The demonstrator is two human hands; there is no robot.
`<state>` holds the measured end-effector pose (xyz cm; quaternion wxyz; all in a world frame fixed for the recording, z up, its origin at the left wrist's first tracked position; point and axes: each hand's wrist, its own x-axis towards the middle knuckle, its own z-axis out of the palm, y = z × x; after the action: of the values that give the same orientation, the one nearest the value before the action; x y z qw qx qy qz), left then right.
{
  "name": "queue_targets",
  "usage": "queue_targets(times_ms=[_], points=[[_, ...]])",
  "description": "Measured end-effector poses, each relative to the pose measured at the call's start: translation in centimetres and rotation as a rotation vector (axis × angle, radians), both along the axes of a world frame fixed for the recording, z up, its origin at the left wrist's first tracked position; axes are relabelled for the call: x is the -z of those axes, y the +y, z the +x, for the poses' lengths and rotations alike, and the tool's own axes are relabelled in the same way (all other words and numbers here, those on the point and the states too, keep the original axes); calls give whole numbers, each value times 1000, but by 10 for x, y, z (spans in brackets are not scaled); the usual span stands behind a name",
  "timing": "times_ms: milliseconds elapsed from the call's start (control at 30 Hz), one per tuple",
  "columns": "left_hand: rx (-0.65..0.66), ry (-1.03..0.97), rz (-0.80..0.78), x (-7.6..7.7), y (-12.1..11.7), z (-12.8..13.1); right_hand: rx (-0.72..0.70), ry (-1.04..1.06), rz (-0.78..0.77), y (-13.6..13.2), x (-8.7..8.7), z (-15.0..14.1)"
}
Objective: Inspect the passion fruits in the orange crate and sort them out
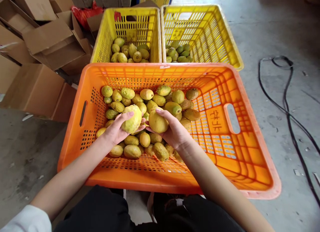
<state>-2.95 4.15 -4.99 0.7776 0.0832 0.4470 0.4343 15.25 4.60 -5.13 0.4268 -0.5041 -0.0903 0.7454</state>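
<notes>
My left hand (115,131) is closed around a pale yellow passion fruit (132,118), its thumb lying on top. In my right hand (175,129) sits a smoother, duller yellow passion fruit (158,122), with the thumb pressed on its upper side. Both hands are held side by side over the orange crate (165,187), the two fruits a small gap apart. Below them, many loose passion fruits (132,151) lie in the crate, yellow to green, some wrinkled and some browned. My hands and forearms hide part of this pile.
Behind the orange crate stand a left yellow crate (100,42) and a right yellow crate (212,32), each holding similar fruit. Opened cardboard boxes (37,89) are heaped at the left, with a red plastic bag (86,14). A black cable (287,109) loops across the floor on the right.
</notes>
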Motion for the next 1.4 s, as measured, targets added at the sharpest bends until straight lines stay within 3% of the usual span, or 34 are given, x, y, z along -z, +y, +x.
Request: queue_targets(times_ms=[133, 267, 467, 800, 1100, 1300, 1400], points=[[-89, -12, -22, 3, 3, 2, 95, -18, -39, 2, -7, -2], [-187, 34, -58, 1, 10, 3, 105, -4, -70, 4, -15, -4], [-156, -36, -185, -3, 13, 5, 67, 57, -155, 7, -14, -5], [-93, -57, -254, 3, 10, 5, 79, 220, -288, 10, -4, 5], [-78, 26, -130, -2, 5, 7, 150, 139, -89, 5, -9, 1], [-163, 52, -177, 4, 7, 7, 159, 161, -91, 3, -13, -2], [-135, 33, -207, 7, 10, 6, 159, 195, -169, 6, -10, 1]])
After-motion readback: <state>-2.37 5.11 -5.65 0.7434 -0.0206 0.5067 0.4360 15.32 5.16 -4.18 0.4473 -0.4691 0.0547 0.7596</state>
